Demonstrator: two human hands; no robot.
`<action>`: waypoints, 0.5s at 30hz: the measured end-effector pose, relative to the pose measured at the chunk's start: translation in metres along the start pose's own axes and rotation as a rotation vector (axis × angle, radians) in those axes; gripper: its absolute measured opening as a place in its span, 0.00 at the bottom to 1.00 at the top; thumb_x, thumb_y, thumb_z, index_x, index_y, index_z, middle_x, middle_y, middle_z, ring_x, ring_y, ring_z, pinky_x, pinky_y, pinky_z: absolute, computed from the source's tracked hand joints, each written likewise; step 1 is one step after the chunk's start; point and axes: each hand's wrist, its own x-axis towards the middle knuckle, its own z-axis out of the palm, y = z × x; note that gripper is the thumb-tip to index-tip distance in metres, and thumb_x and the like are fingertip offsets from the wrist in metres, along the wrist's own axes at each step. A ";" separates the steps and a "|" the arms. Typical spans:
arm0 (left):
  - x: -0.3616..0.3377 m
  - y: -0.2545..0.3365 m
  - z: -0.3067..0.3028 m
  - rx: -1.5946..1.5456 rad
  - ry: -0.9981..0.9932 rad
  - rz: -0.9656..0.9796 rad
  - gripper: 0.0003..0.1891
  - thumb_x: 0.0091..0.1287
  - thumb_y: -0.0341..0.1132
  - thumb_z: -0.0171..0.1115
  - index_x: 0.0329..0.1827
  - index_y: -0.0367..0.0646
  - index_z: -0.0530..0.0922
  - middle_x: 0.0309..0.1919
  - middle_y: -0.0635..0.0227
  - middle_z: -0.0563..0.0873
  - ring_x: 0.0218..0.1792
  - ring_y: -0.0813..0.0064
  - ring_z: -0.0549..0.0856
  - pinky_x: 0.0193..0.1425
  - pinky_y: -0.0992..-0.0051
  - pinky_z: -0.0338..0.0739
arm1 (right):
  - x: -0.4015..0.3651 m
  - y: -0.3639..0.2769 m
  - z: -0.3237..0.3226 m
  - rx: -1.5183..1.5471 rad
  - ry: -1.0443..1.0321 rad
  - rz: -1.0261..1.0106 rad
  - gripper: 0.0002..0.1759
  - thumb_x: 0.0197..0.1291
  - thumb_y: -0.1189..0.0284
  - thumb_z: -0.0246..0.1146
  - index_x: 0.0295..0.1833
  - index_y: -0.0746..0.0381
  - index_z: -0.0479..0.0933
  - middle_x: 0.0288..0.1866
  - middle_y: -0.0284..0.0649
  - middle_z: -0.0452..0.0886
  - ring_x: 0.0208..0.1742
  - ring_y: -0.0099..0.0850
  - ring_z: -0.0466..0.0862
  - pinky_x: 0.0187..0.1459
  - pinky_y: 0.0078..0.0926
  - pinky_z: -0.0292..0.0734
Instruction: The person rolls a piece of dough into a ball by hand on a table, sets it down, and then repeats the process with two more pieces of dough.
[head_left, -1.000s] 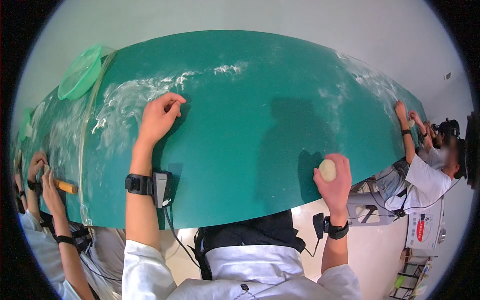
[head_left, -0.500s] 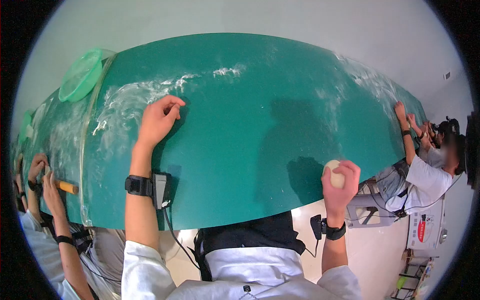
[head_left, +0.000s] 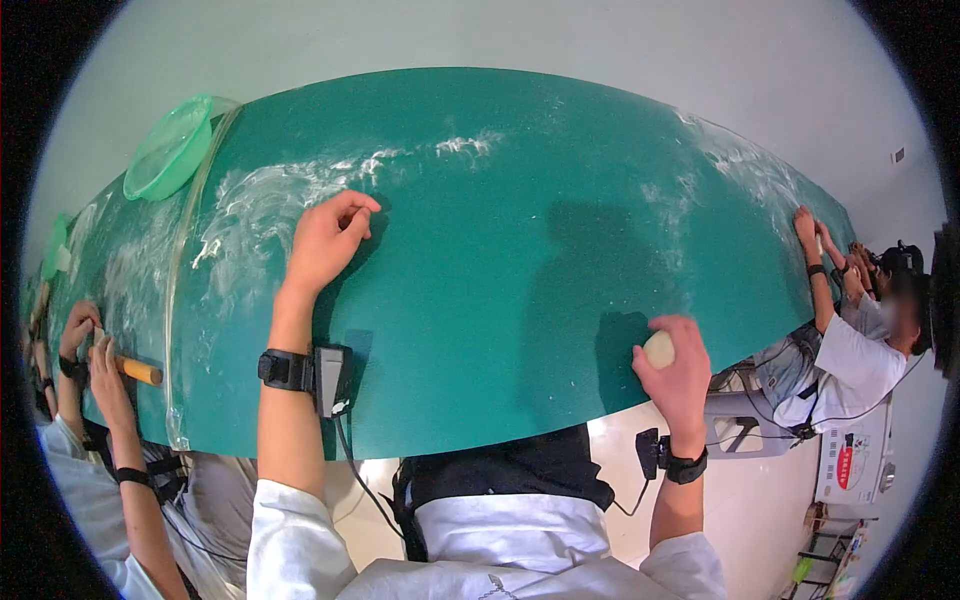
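Observation:
My right hand is closed around a pale ball of dough and presses it on the green table near the front right edge. My left hand rests on the table farther back at the left, fingers curled, thumb and fingertips pinched together by a smear of white flour. Whether anything sits between those fingers cannot be seen. Both wrists wear black bands with small devices.
A green plastic bowl stands at the far left edge. A person at my left holds a wooden rolling pin. Another person at the right works with both hands on the table. Flour streaks cover the far side.
My right hand has rolled the dough ball a little back and forth near the table edge. My left hand stayed in nearly the same spot.

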 end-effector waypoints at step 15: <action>-0.001 0.005 -0.001 0.036 0.015 0.013 0.08 0.73 0.31 0.58 0.47 0.39 0.83 0.25 0.71 0.83 0.29 0.81 0.82 0.35 0.78 0.74 | -0.003 0.014 0.014 0.077 0.097 -0.010 0.15 0.47 0.76 0.74 0.41 0.62 0.78 0.48 0.46 0.81 0.47 0.45 0.83 0.49 0.38 0.79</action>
